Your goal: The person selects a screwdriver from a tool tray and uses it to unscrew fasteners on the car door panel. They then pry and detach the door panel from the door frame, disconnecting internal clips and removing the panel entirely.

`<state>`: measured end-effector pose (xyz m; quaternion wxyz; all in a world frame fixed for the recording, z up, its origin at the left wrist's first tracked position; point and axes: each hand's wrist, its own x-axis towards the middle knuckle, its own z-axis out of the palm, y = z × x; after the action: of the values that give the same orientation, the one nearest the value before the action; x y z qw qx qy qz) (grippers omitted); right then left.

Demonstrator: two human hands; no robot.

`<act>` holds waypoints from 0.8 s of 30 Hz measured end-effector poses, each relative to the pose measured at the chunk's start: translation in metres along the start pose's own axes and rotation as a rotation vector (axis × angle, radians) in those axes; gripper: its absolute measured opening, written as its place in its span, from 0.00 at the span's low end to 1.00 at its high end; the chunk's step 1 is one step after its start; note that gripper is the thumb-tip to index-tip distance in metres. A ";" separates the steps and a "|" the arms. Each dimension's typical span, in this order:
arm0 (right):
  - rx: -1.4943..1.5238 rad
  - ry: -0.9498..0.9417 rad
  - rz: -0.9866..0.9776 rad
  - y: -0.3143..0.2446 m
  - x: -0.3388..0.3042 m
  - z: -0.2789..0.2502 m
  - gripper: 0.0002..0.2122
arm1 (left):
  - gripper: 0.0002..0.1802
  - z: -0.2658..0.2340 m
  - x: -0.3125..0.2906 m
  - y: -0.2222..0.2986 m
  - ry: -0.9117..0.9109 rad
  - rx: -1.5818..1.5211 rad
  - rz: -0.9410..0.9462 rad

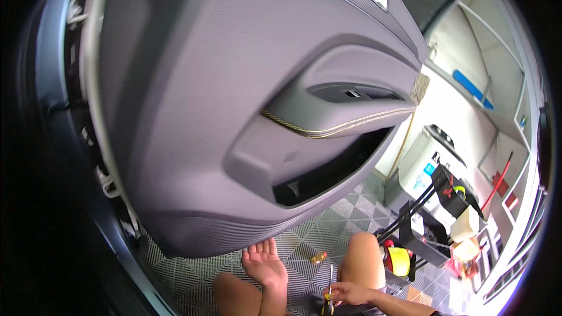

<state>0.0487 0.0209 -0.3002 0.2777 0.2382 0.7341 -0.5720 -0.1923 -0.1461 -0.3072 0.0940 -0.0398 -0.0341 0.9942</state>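
A grey car door panel point(193, 140) fills most of the view, with a stitched armrest point(351, 120) and a storage pocket point(319, 181) low on it. At the panel's bottom edge my left hand point(266, 264) is palm up, its fingers stretched out with the tips at the edge. I cannot tell whether they press on it. Lower right, above the floor by my knee, my right hand point(350, 293) is closed round a screwdriver point(328, 304) with a black and yellow handle. Its thin shaft points upward, away from the panel.
A small yellowish object point(319, 257) lies on the patterned tile floor point(298, 240). Beyond my right knee point(363, 257) stands a black tool cart point(424, 237) with several items. A white washing machine point(418, 164) is behind it. The car body point(55, 158) borders the left side.
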 end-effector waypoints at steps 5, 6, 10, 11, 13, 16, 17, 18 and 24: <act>0.160 -0.026 -0.053 0.058 0.014 -0.024 0.16 | 0.30 0.020 -0.005 -0.023 0.012 -0.177 -0.360; 0.051 -0.016 -0.036 0.042 0.009 -0.020 0.16 | 0.29 0.016 -0.003 -0.030 -0.014 -0.136 -0.344; 0.175 -0.100 -0.078 0.044 0.044 -0.016 0.17 | 0.32 0.008 0.033 -0.063 -0.117 -0.116 -0.465; 0.151 -0.134 -0.094 0.037 0.055 -0.022 0.17 | 0.31 0.014 0.030 -0.068 -0.109 -0.079 -0.470; 0.104 -0.177 -0.138 0.030 0.083 -0.032 0.16 | 0.31 0.025 0.031 -0.078 -0.104 -0.034 -0.466; 0.115 -0.221 -0.152 0.041 0.123 -0.026 0.16 | 0.32 0.017 0.030 -0.086 -0.055 -0.008 -0.470; 0.116 -0.239 -0.146 0.043 0.132 -0.028 0.16 | 0.32 0.018 0.031 -0.091 -0.052 -0.018 -0.460; 0.117 -0.255 -0.140 0.047 0.140 -0.031 0.16 | 0.33 0.018 0.032 -0.098 -0.050 -0.028 -0.453; 0.295 -0.200 -0.094 0.098 0.152 -0.031 0.15 | 0.33 0.012 0.031 -0.142 -0.046 -0.089 -0.487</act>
<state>-0.0018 0.0783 -0.4671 0.2845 0.1838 0.6212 -0.7066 -0.1973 -0.0017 -0.2872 0.3280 -0.0119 -0.0888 0.9404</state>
